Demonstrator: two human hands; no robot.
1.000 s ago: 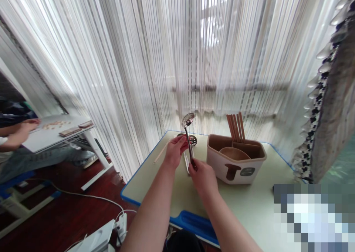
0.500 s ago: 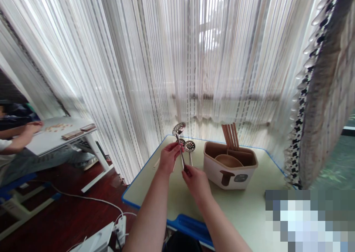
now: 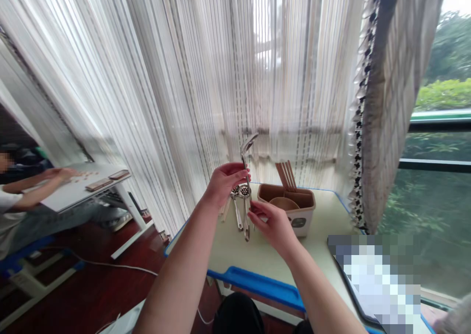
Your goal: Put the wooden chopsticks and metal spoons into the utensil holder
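Note:
I hold a long steel slotted spoon [image 3: 246, 153] upright above the pale green table [image 3: 239, 255]. My left hand [image 3: 225, 183] pinches its shaft just under the bowl. My right hand [image 3: 271, 226] grips the shaft lower down, with the handle end hanging below the fingers. Two more slotted spoons [image 3: 240, 196] lie flat on the table behind my hands. A beige and white utensil holder [image 3: 298, 211] stands to the right, with brown chopsticks [image 3: 287, 176] upright in it and a wooden spoon bowl [image 3: 283, 203] inside.
White string curtains [image 3: 165, 89] hang right behind the table; a heavy patterned curtain [image 3: 390, 93] hangs at the right by a window. A blue tray edge [image 3: 257, 285] borders the table front. Another person [image 3: 22, 196] sits at a white table [image 3: 81, 189] at the left. Cables cross the dark floor.
I have raised the spoon and turned it more upright, both hands still on it. The camera view has swung right, bringing the window into sight.

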